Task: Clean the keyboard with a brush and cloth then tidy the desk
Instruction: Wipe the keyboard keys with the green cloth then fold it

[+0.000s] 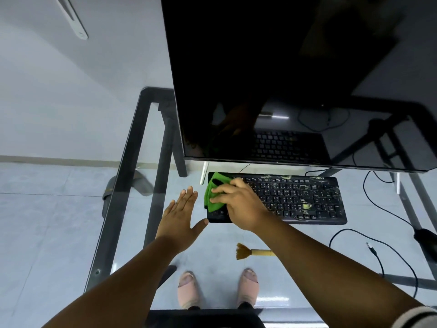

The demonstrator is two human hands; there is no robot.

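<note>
Brush (248,252) near edge, right hand (238,204) prob pressing cloth (214,195) on keyboard (307,200)

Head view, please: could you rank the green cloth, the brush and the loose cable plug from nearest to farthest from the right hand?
1. The green cloth: under the fingers of the right hand, on the keyboard's left end.
2. The brush: on the glass desk, nearer the person, below the right wrist.
3. The loose cable plug: far off to the right.
</note>
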